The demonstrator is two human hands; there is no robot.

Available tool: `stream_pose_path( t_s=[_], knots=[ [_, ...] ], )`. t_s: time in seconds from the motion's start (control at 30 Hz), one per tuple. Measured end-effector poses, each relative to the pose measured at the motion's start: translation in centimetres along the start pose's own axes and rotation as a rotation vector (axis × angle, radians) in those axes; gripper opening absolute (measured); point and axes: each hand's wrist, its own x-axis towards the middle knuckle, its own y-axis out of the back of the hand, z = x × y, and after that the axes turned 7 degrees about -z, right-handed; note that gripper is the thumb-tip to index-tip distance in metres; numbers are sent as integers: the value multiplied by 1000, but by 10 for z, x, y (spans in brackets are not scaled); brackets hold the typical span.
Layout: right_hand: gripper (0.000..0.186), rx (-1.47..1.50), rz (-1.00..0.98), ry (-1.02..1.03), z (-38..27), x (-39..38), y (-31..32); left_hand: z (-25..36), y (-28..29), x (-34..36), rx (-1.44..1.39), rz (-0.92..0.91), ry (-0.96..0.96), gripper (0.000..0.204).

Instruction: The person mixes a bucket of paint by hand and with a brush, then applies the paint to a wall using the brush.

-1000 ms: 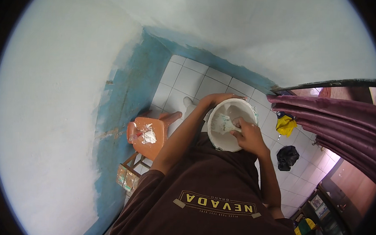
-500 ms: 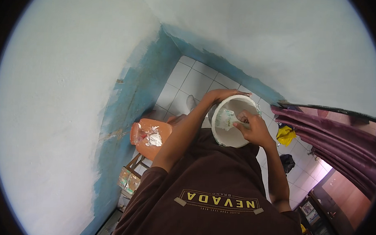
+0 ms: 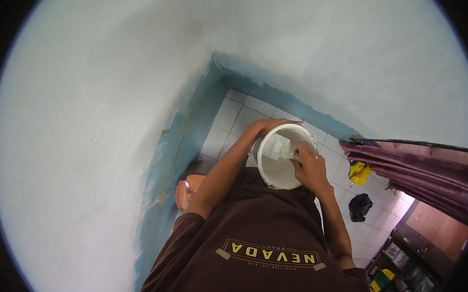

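A white paint bucket (image 3: 274, 174) is held close in front of my brown shirt, its open mouth facing up. My left hand (image 3: 274, 125) wraps round its far left side, fingers lying along the rim. Inside the bucket's mouth is a wide paintbrush (image 3: 279, 148) whose bristles are coated in whitish paint, with green tints. My right hand (image 3: 311, 166) is closed round the brush's handle, over the bucket's right side. How much paint lies at the bottom cannot be made out.
Pale walls meet in a corner above a blue unpainted strip (image 3: 179, 138). An orange plastic seat (image 3: 188, 190) stands left, partly behind my arm. On the tiled floor to the right lie a yellow item (image 3: 359, 173) and a black bag (image 3: 360, 207), near a purple curtain (image 3: 416, 169).
My view has shifted, so the bucket sits slightly lower and further left. The orange seat is now mostly hidden by my left arm. Both hands keep their holds; the brush stays inside the bucket.
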Motion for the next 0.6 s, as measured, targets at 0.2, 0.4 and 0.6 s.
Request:
stream_pose_path(
  t_s=[0.2,0.4,0.6],
  knots=[
    [35,213,7,-128,-19,24,-14,-13,25,-24,-26,-37,-55,54],
    [36,281,13,-138,-36,35,-23,-29,45,-26,-61,-67,-132,55],
    [38,262,3,-175,-56,47,-26,-41,56,-32,-65,-84,-194,55]
  ],
)
